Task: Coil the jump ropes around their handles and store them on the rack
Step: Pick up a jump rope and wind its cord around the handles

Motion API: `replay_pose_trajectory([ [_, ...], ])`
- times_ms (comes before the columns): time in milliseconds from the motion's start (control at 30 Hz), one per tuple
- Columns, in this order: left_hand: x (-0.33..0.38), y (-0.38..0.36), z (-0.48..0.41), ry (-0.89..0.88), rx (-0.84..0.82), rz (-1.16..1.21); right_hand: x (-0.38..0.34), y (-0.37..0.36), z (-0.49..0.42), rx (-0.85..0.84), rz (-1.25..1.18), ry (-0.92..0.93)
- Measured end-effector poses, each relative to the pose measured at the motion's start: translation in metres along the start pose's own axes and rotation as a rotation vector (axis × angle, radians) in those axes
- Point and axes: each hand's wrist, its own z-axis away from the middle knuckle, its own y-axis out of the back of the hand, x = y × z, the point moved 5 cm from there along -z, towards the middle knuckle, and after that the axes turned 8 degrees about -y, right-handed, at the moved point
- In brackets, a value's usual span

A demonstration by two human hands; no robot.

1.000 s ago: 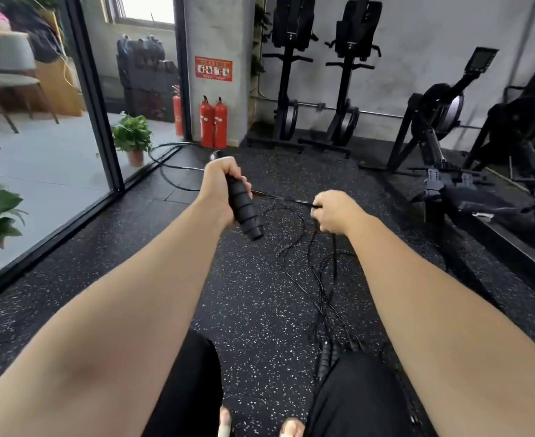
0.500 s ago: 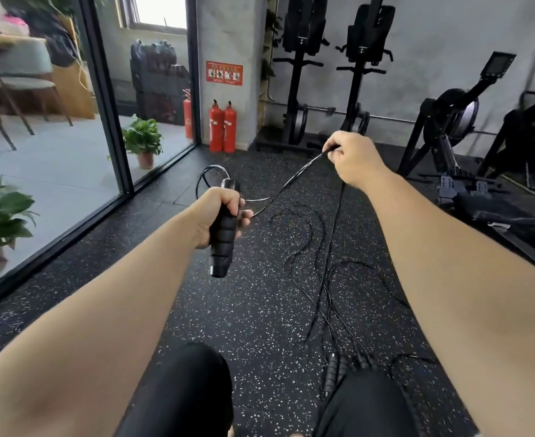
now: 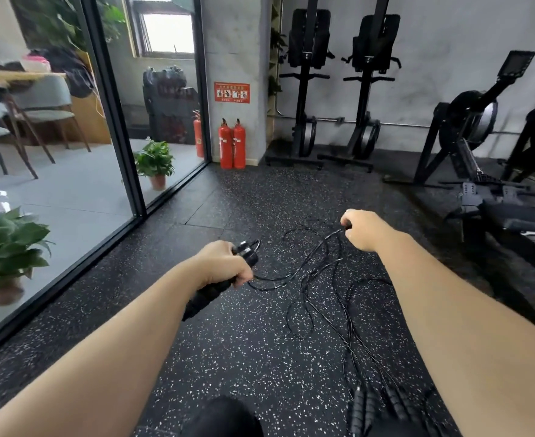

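loosely tangled thin black rope, ribbed black handle in left hand

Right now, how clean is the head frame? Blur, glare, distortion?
Head view: wide-angle bowing bends the glass partition frame; daylight blows out the window; the near plant is smeared; left hand on the handle and right hand pinching the rope read fairly sharp.

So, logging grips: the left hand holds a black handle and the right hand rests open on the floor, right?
Not quite. The head view shows the right hand pinching the rope above the floor, not resting open. The left hand does hold the black handle.
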Motion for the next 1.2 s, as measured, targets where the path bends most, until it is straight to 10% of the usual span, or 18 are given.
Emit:
replay_pose_trajectory([
  [633,-0.009,-0.047,-0.020,-0.101,0.201,-0.529,-0.069,-0.107,0.048,-0.321,-0.607,0.176],
  [1200,-0.002,-0.105,-0.030,-0.264,0.190,-0.100,-0.028,-0.082,0.033,0.240,-0.860,0.112],
])
